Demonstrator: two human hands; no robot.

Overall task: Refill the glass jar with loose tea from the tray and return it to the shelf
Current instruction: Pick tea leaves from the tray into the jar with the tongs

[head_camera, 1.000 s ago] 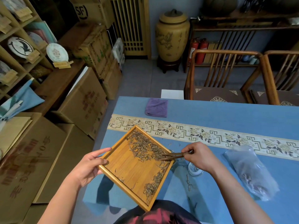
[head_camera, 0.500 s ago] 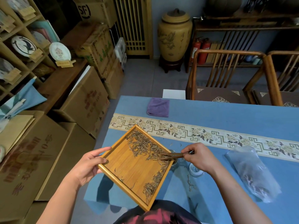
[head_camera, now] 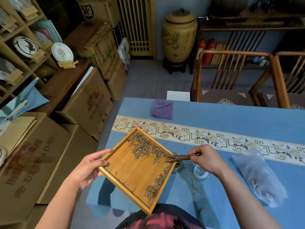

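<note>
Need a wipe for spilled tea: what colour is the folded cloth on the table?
Purple; the cloth shows clearly in the head view.

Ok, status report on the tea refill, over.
Left hand grips square bamboo tray. Right hand pinches wooden scoop, raking loose tea toward glass jar. Nothing blocking.

"SF" | on cardboard box [head_camera: 97,9] | other box prints seemingly illegible
</note>
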